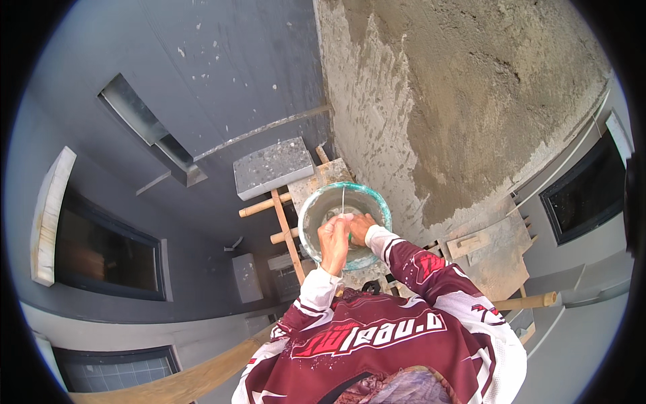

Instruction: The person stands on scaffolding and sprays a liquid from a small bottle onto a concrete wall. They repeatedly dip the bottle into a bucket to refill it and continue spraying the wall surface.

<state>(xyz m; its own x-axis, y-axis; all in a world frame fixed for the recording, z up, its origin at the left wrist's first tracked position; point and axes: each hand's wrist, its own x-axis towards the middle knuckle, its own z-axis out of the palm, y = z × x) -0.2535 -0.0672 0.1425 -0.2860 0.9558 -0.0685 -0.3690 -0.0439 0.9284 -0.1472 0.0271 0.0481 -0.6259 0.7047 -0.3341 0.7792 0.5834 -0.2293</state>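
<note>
A round bucket with a teal rim and mortar-smeared walls stands in front of me. Both my hands are together over its opening. My left hand is closed, and a thin white strip sticks up from its fingertips toward the bucket's far rim. Close against it, my right hand is bent with its fingers curled inward; what they grip is hidden. A bit of green shows between the hands, too small to name. Grey residue lines the inside of the bucket.
Wet mortar covers part of the wall ahead. A plastering float lies on a board at my right. Bamboo poles and a wooden bar support a plank. A speckled grey ledge juts out at left, beside windows.
</note>
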